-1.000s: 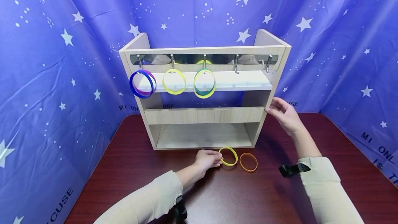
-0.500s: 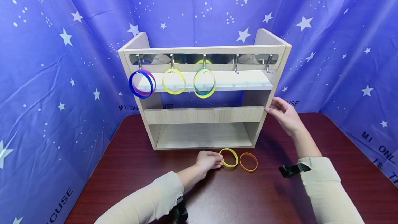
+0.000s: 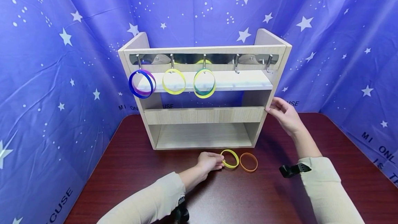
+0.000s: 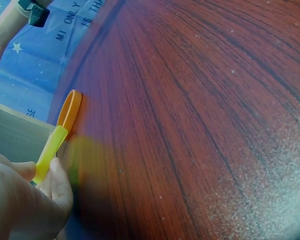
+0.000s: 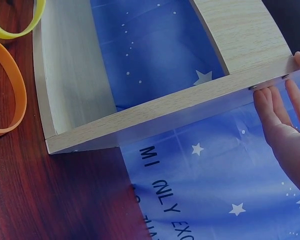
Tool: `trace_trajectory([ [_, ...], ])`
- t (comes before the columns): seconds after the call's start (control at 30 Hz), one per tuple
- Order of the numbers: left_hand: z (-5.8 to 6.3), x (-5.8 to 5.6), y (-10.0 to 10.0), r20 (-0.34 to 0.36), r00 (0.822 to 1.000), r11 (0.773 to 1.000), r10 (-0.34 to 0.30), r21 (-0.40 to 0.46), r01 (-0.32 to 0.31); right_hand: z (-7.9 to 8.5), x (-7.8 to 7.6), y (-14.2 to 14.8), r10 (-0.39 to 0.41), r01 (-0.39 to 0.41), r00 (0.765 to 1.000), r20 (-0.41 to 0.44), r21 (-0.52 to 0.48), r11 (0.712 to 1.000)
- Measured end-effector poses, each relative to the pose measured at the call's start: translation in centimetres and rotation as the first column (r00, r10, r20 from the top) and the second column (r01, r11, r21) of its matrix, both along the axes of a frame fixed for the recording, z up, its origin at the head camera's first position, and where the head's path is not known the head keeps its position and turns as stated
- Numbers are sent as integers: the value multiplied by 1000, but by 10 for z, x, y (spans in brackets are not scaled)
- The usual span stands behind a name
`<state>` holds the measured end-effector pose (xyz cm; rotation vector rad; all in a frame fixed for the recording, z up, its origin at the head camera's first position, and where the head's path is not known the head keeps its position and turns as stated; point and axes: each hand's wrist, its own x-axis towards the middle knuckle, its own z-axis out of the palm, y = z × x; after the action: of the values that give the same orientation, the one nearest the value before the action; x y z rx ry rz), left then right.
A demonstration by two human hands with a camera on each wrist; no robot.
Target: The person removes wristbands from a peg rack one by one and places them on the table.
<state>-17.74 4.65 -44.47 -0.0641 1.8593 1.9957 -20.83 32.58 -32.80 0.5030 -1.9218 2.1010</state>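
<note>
My left hand (image 3: 209,162) pinches the left edge of a yellow wristband (image 3: 236,156) between thumb and fingers, low over the table in front of the shelf. In the left wrist view the yellow band (image 4: 51,151) overlaps an orange wristband (image 4: 70,111). The orange band (image 3: 248,171) lies on the table just right of it. At the right side of the wooden shelf (image 3: 205,116), my right hand (image 3: 287,117) holds the side panel, thumb at its front edge and fingertips against its outer face, as the right wrist view shows (image 5: 290,122).
A metal rail with several hooks (image 3: 237,64) runs along the shelf's top. Blue and purple wristbands (image 3: 133,87) hang at the left, a yellow one (image 3: 163,85) beside them, then yellow and green ones (image 3: 214,85). The two right-hand hooks bear no bands. A starry blue curtain (image 3: 192,13) surrounds the table.
My left hand has shifted slightly right and toward me with the yellow wristband, bringing it closer to the orange one. The right hand stays at the shelf's side.
</note>
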Motion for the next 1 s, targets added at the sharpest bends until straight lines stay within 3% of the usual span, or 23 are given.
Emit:
trace_trajectory([
  [0.67, -5, 1, 5, -14, 999, 998, -47, -47, 46, -1, 0, 1, 9, -9, 1000, 4, -26, 1000],
  [1.0, 3, 1, 2, 20, 997, 991, -79, -106, 81, -1, 0, 1, -15, 15, 1000, 10, 2, 1000],
])
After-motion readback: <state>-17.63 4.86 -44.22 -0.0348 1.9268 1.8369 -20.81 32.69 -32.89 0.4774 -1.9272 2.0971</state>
